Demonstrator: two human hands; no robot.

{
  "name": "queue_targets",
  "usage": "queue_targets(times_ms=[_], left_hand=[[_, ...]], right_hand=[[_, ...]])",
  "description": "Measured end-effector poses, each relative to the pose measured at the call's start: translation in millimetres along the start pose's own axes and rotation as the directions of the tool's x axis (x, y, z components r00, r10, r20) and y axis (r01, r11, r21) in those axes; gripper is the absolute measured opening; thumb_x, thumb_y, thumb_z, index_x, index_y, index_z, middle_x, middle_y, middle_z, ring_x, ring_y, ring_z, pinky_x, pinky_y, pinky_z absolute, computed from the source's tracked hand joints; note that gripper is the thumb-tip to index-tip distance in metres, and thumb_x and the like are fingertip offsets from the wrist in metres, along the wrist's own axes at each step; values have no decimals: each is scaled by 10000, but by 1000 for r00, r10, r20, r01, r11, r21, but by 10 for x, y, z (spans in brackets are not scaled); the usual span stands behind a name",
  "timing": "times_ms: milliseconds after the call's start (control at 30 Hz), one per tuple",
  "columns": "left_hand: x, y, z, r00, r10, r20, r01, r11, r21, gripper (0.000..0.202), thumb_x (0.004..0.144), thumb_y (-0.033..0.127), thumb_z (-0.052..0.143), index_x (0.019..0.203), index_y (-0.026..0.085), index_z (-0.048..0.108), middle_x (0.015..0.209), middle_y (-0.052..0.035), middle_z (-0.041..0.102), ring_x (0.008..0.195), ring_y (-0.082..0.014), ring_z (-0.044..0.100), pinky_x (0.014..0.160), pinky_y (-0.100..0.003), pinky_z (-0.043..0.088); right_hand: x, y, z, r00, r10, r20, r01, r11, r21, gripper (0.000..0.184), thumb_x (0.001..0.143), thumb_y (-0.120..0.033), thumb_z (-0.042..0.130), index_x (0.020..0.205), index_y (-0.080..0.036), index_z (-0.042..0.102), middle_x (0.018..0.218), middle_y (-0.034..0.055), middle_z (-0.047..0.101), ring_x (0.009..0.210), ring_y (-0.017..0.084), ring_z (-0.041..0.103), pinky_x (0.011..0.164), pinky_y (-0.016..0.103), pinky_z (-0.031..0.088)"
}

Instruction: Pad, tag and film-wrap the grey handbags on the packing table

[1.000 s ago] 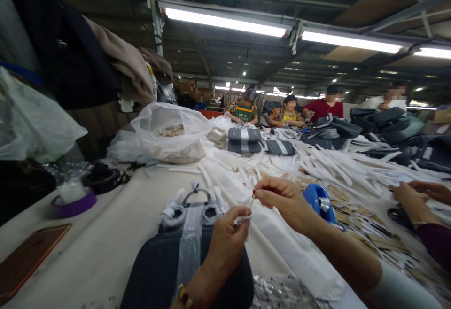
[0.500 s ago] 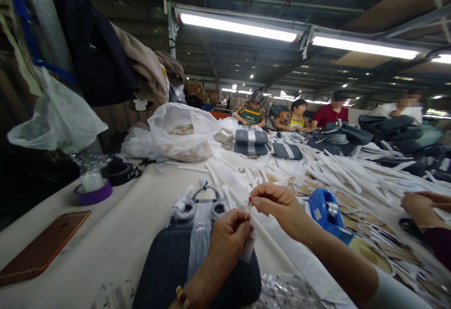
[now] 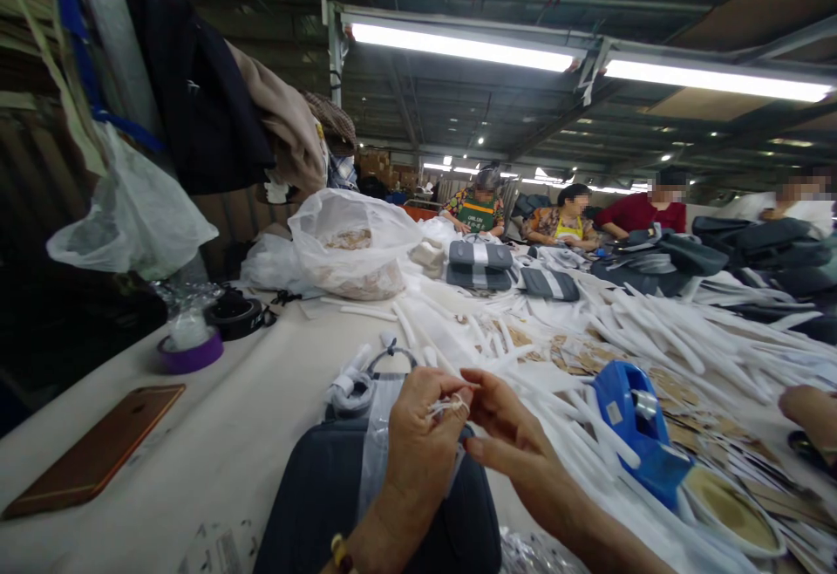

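A dark blue-grey bag (image 3: 314,491) lies in front of me, with a translucent white wrap (image 3: 377,434) down its middle and a thin ring-shaped handle (image 3: 411,354) at its top. Over its right side, my left hand (image 3: 418,461) pinches a thin white string (image 3: 451,405) between thumb and fingers. A small clear packet partly shows below that hand. My right hand (image 3: 523,447) meets the left fingertips, its fingers curled at the string's end; the exact hold is partly hidden.
A blue tape dispenser (image 3: 637,434) and a tape roll (image 3: 732,509) are at right, among white tubes (image 3: 644,321) and cardboard scraps. A phone (image 3: 98,443) and purple tape (image 3: 189,354) lie left. Co-workers (image 3: 480,203) sit across the table; another person's hand (image 3: 811,417) is far right.
My right hand has come down and in against my left fingertips, where before it held the string's red end higher up. My left hand has turned and risen slightly; the view has shifted left.
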State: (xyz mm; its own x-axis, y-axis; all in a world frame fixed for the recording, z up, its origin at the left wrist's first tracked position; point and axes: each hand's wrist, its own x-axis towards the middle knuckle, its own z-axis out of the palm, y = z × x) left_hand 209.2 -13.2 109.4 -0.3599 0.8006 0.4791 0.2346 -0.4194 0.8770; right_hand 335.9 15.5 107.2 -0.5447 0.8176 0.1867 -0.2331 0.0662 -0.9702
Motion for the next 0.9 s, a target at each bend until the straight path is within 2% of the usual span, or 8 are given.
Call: queue_targets(times_ms=[133,200,300,500,633,700,800,900], left_hand=[[-47,-169,-40,997,39,-66,-31,993,114,132,707,204,545,631,198,653,781,-33,604,824,-193,546,762,-309,418],[-65,-261,-53,996,-41,-77,48,995,85,144,710,234,541,594,193,614,751,-26,597,780,-186,544,734,-300,415],[-69,-383,-58,967,-240,-83,235,970,-61,184,714,301,538,566,191,542,661,2,555,668,-159,522,653,-270,412],[132,-613,-128,874,-484,45,486,869,-96,222,663,371,565,560,178,525,553,29,500,554,-128,466,559,-241,391],[531,-876,-258,865,-481,144,420,850,318,194,673,190,525,814,141,650,829,-37,667,769,-169,614,704,-249,464],[743,-1037,-280,871,-478,114,364,784,502,274,692,84,447,853,132,663,940,-69,683,923,-190,617,833,-280,449],[946,-1257,-225,835,-530,149,326,694,642,285,690,5,422,737,127,676,852,-115,702,922,-238,633,866,-347,440],[992,-1395,-136,804,-564,188,268,626,732,287,696,-18,434,792,83,686,870,-182,699,913,-294,643,836,-387,455]], right_hand=[[18,217,102,993,90,73,-98,987,123,362,769,-270,658,1103,-233,525,829,4,646,775,157,605,723,287,465],[52,294,108,990,129,64,-134,989,70,223,828,-349,598,983,-195,555,648,-25,591,581,113,545,582,232,429],[119,358,74,971,230,61,-227,972,-51,307,808,-462,582,720,-173,529,481,-74,413,419,61,347,419,182,272],[387,332,-61,950,305,69,-275,919,-283,342,751,-489,562,624,-180,489,500,-77,318,442,63,258,405,195,192],[815,258,-251,968,251,-33,-236,851,-469,293,765,-448,505,647,-180,515,488,-75,316,439,77,280,420,208,226],[1103,242,-352,989,139,-50,-136,726,-674,274,791,-396,463,647,-177,545,500,-58,362,464,93,340,453,218,271],[1552,296,-465,999,40,-23,-40,514,-857,261,815,-313,445,656,-169,595,567,-13,497,582,134,472,553,242,331],[1926,450,-515,998,69,5,-25,426,-904,248,821,-254,459,700,-152,650,628,34,591,648,168,529,607,267,338]])
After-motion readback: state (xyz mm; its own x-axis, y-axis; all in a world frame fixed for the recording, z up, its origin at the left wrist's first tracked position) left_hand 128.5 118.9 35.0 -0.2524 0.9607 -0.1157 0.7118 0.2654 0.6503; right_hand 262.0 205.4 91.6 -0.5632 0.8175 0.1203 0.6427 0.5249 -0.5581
